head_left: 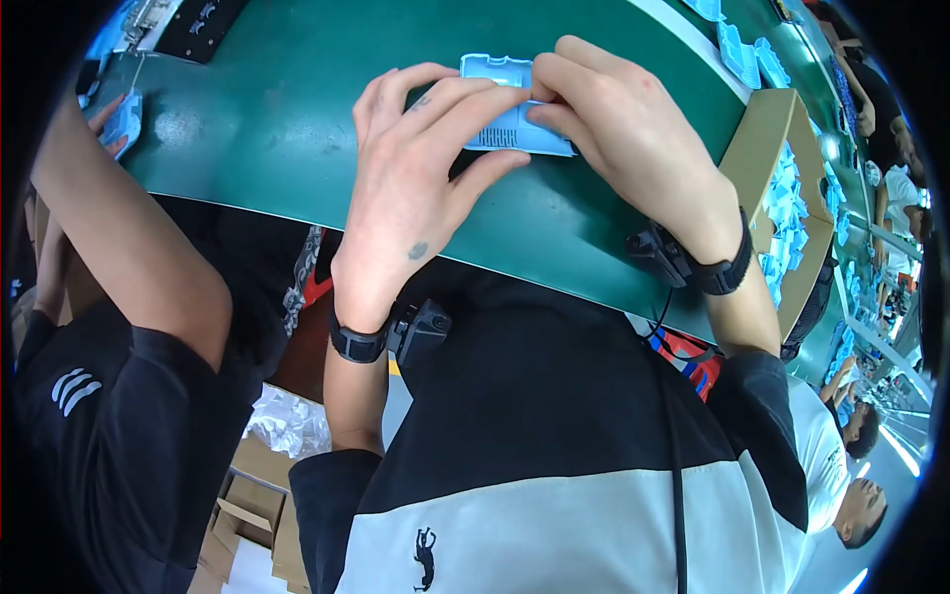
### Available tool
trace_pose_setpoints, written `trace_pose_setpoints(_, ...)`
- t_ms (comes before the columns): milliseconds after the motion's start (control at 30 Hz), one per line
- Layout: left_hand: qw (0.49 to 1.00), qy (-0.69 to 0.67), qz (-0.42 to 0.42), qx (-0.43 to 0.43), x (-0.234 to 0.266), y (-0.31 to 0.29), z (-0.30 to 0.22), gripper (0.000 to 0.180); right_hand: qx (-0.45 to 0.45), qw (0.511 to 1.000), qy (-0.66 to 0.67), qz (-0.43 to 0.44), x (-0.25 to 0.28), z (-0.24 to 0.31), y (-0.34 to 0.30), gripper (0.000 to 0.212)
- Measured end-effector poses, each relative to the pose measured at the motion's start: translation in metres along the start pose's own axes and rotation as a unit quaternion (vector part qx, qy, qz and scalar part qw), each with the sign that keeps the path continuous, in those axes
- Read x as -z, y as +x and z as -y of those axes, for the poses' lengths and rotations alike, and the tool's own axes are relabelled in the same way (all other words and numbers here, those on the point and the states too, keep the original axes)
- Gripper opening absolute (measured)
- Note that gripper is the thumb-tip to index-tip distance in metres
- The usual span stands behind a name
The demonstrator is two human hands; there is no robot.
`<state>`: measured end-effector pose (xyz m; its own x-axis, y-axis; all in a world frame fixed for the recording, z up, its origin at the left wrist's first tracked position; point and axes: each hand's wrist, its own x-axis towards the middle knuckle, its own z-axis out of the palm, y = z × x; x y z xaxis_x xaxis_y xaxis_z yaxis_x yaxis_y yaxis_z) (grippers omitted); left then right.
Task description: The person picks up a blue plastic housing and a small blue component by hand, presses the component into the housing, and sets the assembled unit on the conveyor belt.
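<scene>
A light blue plastic housing (pixel 500 137) with rows of vent slots and a notched far edge lies on the green table in front of me. My left hand (pixel 421 139) reaches over it from the left, its fingers across the top and its thumb along the near edge, gripping it. At the right end of the housing, my right hand (pixel 628 114) has its thumb and forefinger pinched together against the shell. Whatever sits between those fingertips is hidden. Both wrists wear black straps with small devices.
An open cardboard box (pixel 762 129) full of light blue pieces stands at the right. More blue shells (pixel 737 54) lie beyond it. To my left, a co-worker's arm (pixel 129 218) reaches to another blue part (pixel 124 124). A black device (pixel 203 28) stands at the far left.
</scene>
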<state>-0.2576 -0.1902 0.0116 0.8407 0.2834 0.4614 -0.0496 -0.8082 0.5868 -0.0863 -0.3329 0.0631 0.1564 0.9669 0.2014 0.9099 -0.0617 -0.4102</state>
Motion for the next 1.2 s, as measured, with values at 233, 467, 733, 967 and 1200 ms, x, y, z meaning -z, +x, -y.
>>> trace_pose_setpoints(233, 0.996, 0.090, 0.008, -0.006, 0.004, -0.013, -0.009, 0.043, -0.150, 0.981, -0.007, -0.121, 0.043, 0.023, -0.046, 0.015)
trace_pose_setpoints(467, 0.996, 0.088, 0.022, 0.010, 0.006, -0.003, -0.016, 0.043, -0.446, 0.873, -0.110, -0.167, 0.117, -0.013, -0.175, 0.026)
trace_pose_setpoints(733, 0.993, 0.026, 0.076, 0.085, 0.020, 0.031, -0.014, 0.045, -0.430, 0.903, 0.017, 0.016, 0.094, -0.034, -0.183, 0.027)
trace_pose_setpoints(967, 0.984, -0.098, 0.089, 0.119, 0.000, 0.105, 0.014, 0.046, -0.402, 0.916, 0.013, 0.017, 0.086, -0.043, -0.194, 0.016)
trace_pose_setpoints(1200, 0.994, -0.023, -0.058, 0.085, -0.016, 0.179, 0.152, 0.051, -0.410, 0.905, -0.006, -0.113, 0.072, -0.044, -0.184, 0.008)
